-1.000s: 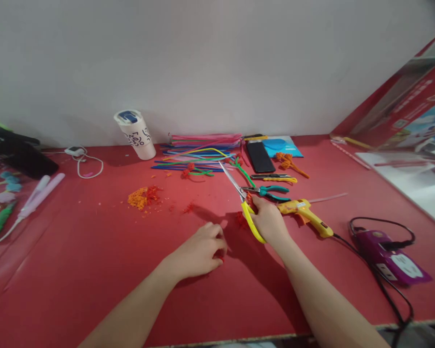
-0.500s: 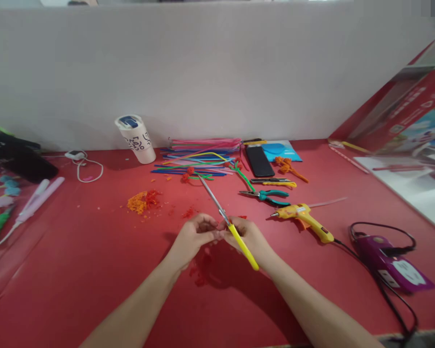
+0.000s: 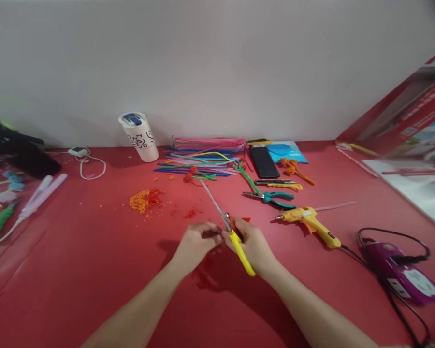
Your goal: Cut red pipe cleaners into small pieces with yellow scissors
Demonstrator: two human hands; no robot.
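Note:
My right hand (image 3: 252, 241) is closed around a pair of scissors with yellow handles (image 3: 243, 256); the blades point away from me and to the left. A bit of red material (image 3: 246, 220) shows beside its fingers. My left hand (image 3: 197, 241) is pinched closed, its fingertips close to the right hand's; what it holds is too small to make out. Red scraps (image 3: 203, 278) lie on the red table below the hands, and more red clippings (image 3: 191, 211) lie just beyond. Farther off are orange fluff clippings (image 3: 139, 201) with red ones beside them.
Pipe cleaners (image 3: 203, 150) lie in a bundle by the wall, near a white tumbler (image 3: 141, 137). To the right are a phone (image 3: 264, 162), pliers (image 3: 270, 197), a glue gun (image 3: 315, 224) and a purple power strip (image 3: 398, 273). A pink hair straightener (image 3: 43, 195) lies left.
The scissors have turned slightly in my right hand and their handle sits a little lower. My left fingertips have moved slightly away from the right ones. The view has shifted a little.

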